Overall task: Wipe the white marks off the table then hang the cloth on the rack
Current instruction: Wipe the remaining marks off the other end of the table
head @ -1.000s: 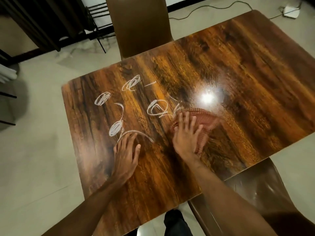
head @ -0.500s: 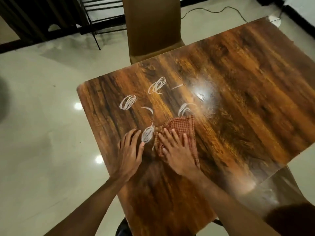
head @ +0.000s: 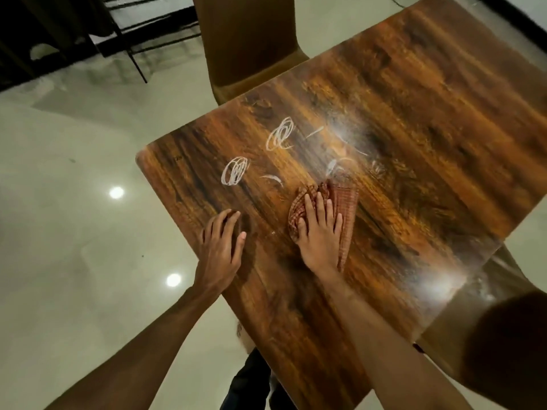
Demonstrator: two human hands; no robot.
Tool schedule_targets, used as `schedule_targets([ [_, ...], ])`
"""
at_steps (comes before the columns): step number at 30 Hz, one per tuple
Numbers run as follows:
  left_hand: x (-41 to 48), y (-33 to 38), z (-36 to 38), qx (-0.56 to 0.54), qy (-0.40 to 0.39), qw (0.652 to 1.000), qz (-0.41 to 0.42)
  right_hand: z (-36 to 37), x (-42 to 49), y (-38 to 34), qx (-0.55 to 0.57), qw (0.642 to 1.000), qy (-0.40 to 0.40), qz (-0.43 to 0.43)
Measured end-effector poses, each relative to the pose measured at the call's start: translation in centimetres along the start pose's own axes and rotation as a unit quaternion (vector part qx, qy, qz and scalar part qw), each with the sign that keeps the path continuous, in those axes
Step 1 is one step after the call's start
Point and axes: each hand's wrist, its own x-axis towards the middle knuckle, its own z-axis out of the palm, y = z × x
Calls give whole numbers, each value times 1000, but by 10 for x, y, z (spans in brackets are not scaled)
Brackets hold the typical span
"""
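Observation:
A glossy dark wooden table (head: 414, 143) carries white scribbled marks: one spiral (head: 234, 170) near the left edge, a second spiral (head: 279, 138) farther back, and short strokes (head: 273, 179) between them. A red checked cloth (head: 344, 202) lies bunched on the table just below faint smears. My right hand (head: 319, 235) presses flat on the cloth, fingers spread over it. My left hand (head: 222, 247) rests flat on the bare table near the left edge, holding nothing.
A brown chair (head: 248, 39) is tucked in at the table's far side, and another chair (head: 479, 306) stands at the right. A black metal rack (head: 142, 28) stands on the pale tiled floor at the top left. My legs show beneath the table edge.
The cloth under my right hand has swept right and forward; the scribble and curved line near my left hand are gone. My left hand stays planted on the table.

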Motion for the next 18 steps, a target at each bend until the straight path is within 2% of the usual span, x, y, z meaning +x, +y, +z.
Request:
schedule_targets([
  [2,-2,2,0,6,1,1000,15,12,-31,-13,-3,1000,13,3],
  [5,-8,11,4,27,0,998,54,26,-89,-7,-20,991,-12,-130],
  [6,-8,13,5,30,-2,998,59,23,-89,5,-17,990,-21,-136],
  [7,-10,16,7,34,-5,997,65,18,-85,16,-15,994,-18,-108],
  [9,-15,21,11,40,-16,996,81,12,-78,26,-4,1000,7,22],
  [10,-17,23,13,40,-25,995,90,13,-78,21,0,998,12,59],
  [12,-22,26,16,47,-45,993,101,25,-101,-1,4,999,9,30],
  [14,-33,29,17,63,-58,990,112,42,-142,-10,-13,997,-3,-78],
  [15,-37,30,16,65,-59,989,119,44,-156,-1,-10,994,-4,-105],
  [16,-42,30,15,61,-59,989,125,43,-166,13,-2,995,0,-96],
  [18,-52,32,12,51,-58,986,145,40,-185,43,8,999,37,12],
])
